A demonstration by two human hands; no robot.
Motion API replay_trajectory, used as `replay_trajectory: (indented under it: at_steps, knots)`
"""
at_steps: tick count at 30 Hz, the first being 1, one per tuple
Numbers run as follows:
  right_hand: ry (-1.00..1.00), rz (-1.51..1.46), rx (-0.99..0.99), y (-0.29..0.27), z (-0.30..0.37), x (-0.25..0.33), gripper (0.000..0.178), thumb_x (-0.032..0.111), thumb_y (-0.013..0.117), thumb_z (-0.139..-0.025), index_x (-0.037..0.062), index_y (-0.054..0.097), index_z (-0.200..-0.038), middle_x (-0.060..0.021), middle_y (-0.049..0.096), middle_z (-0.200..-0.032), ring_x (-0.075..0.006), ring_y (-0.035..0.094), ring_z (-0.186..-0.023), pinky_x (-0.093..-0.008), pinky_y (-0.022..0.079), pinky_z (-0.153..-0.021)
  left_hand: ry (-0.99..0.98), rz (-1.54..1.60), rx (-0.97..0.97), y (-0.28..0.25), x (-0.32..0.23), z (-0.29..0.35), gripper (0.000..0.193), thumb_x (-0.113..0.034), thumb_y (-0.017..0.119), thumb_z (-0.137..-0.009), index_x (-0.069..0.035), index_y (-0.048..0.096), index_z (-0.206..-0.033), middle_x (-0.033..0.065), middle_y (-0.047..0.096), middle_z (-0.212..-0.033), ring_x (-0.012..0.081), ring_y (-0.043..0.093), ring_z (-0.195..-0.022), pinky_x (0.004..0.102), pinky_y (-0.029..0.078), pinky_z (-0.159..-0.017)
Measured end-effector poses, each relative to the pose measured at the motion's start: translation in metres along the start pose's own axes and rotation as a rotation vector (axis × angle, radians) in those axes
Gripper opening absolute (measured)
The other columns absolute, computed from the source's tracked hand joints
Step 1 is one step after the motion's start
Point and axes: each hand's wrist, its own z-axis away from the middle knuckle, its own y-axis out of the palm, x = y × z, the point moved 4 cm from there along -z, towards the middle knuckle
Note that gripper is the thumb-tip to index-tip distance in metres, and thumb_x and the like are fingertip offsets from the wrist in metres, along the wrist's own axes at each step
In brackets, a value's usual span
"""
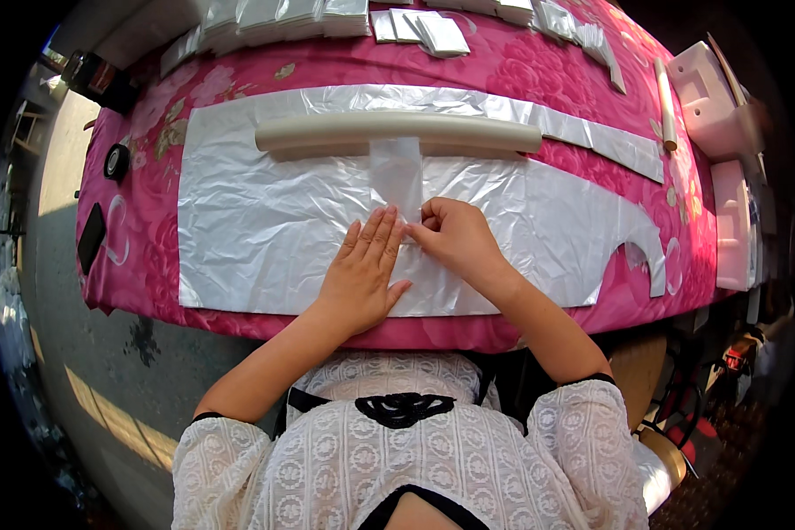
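Note:
A large white plastic bag (256, 238), with two handle-like strips at its right end, lies flat and creased on the table. Across its upper part rests a long cream-coloured tube (327, 132). From the tube toward me runs a narrow translucent plastic piece (396, 172), its near end under my fingers. My left hand (367, 256) lies flat with fingers stretched out, pressing on the plastic by the piece's lower left edge. Beside it, my right hand (459, 234) has thumb and forefinger pinched at the lower right edge of the translucent piece.
A pink floral cloth (371, 71) covers the table. Folded plastic packets (442, 35) line the far side. At left are a black phone (91, 238), a tape roll (116, 162) and a dark jar (97, 79). Another tube (665, 106) and white foam boxes (702, 93) are at right.

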Motion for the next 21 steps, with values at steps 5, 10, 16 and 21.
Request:
replay_trajectory:
  at_steps: [5,10,16,21]
  knots:
    - [-0.784,0.634,-0.453,0.001,0.022,0.013,0.053,0.014,0.070,-0.070,0.0067,0.052,-0.119,-0.0111,0.049,-0.123,-0.0302,0.047,-0.115,-0.0361,0.039,-0.096,0.025,0.028,-0.101,-0.007,0.006,-0.004,0.069,-0.030,0.062,-0.076,0.003,0.037,-0.131,0.0182,0.035,-0.139,0.0306,0.032,-0.130,0.0429,0.023,-0.107]
    - [-0.857,0.653,-0.063,0.000,-0.004,-0.002,0.053,0.020,0.067,-0.073,0.0031,0.052,-0.121,-0.0092,0.047,-0.132,-0.0242,0.040,-0.125,-0.0359,0.035,-0.103,0.073,0.022,-0.241,-0.027,0.010,-0.015,0.060,-0.025,0.067,-0.070,0.003,0.049,-0.120,0.0172,0.050,-0.124,0.0312,0.049,-0.114,0.0410,0.036,-0.098]
    - [-0.834,0.510,0.008,-0.010,-0.014,-0.001,0.044,0.005,0.057,-0.073,0.0025,0.056,-0.117,-0.0104,0.052,-0.126,-0.0273,0.045,-0.121,-0.0343,0.038,-0.100,0.046,-0.026,-0.288,-0.025,0.012,-0.023,0.053,-0.009,0.064,-0.065,0.005,0.052,-0.114,0.0171,0.054,-0.115,0.0297,0.054,-0.103,0.0369,0.045,-0.086]
    - [-0.875,0.417,-0.092,-0.010,-0.015,0.003,0.039,-0.004,0.055,-0.068,0.0045,0.062,-0.106,-0.0095,0.059,-0.114,-0.0280,0.053,-0.108,-0.0359,0.044,-0.092,0.165,-0.091,-0.274,-0.027,0.017,-0.030,0.039,-0.001,0.060,-0.067,0.005,0.057,-0.105,0.0151,0.059,-0.107,0.0289,0.057,-0.097,0.0360,0.047,-0.083]
